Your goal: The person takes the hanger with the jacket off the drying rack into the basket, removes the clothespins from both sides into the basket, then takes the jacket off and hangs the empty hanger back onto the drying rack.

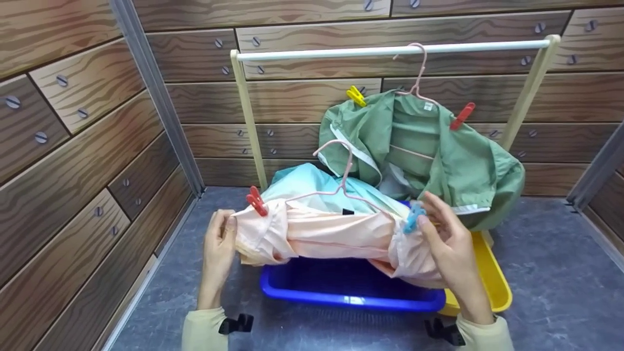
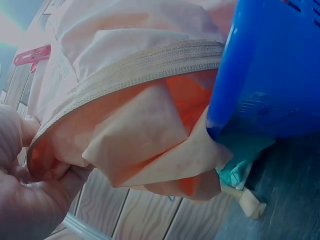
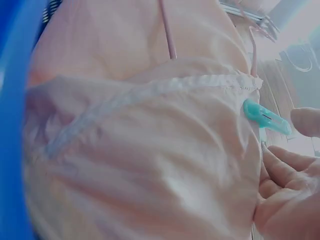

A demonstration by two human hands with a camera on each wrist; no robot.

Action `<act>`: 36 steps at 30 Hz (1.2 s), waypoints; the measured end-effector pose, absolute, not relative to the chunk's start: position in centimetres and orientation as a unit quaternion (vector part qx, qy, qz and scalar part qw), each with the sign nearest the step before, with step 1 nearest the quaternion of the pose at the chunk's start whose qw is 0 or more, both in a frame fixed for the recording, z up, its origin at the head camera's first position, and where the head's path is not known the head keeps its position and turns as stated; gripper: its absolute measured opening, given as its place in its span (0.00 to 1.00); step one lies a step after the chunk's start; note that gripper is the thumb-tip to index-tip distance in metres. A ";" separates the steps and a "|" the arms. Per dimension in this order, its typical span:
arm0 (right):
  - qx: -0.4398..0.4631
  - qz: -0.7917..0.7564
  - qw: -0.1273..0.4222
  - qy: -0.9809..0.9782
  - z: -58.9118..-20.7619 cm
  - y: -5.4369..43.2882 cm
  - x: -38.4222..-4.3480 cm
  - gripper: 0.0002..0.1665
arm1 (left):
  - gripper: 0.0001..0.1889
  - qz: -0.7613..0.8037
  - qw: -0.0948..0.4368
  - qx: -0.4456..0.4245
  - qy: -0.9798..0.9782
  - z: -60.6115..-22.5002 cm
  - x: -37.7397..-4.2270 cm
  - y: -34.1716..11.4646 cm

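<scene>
- Now, eyes on the pink garment [image 1: 336,239]: it's up above the blue basket [image 1: 351,301], folds sagging toward the opening, with the pink hanger [image 1: 347,173] poking up from its neckline.
- Left hand [image 1: 219,243] has the garment's edge pinched between thumb and fingers, and in the left wrist view a zip [image 2: 140,70] curves away from that grip. Pull too hard there and the shoulder could well slide off the hanger's arm.
- Over to the right hand [image 1: 451,239]: fingers spread, thumb standing apart from the blue clip [image 1: 413,219] in the right wrist view, no clamp on it. That clip looks like the weak spot! If it bites only a thin edge of cloth, a tug could spring it loose; whether it catches the hanger too, I cannot tell.
- On the other shoulder, the red clip [image 1: 256,201] sits tilted, and a knock from the left hand might twist it off.
- Behind, the green garment [image 1: 463,161] hangs from the white rail [image 1: 317,53], bunched close by. A careless swing of the pink one could snag the two together.
- Down below, the yellow basket [image 1: 504,292] sits just beside the blue one; drooping cloth could catch on either rim.
</scene>
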State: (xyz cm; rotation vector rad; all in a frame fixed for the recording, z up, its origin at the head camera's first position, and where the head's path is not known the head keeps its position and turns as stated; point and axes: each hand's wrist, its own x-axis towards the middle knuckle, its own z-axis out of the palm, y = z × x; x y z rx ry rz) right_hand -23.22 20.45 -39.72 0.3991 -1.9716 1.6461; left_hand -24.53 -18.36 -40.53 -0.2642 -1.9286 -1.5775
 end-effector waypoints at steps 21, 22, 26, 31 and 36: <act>0.210 0.657 0.315 -0.652 -40.3 21.0 -23.1 0.12 | 0.05 -0.592 0.346 -0.110 -0.719 -41.7 -24.6 -18.7; 0.213 0.666 0.322 -0.638 -40.2 21.0 -23.0 0.12 | 0.05 -0.592 0.348 -0.110 -0.719 -41.7 -24.7 -18.7; 0.221 0.695 0.354 -0.586 -40.1 21.5 -22.9 0.13 | 0.06 -0.590 0.349 -0.113 -0.719 -42.2 -25.1 -18.8; 0.220 0.708 0.365 -0.563 -39.9 22.7 -22.7 0.17 | 0.06 -0.588 0.347 -0.109 -0.722 -42.0 -25.0 -18.7; 0.189 0.693 0.372 -0.588 -39.1 24.5 -21.6 0.20 | 0.06 -0.594 0.343 -0.100 -0.721 -41.5 -24.7 -18.7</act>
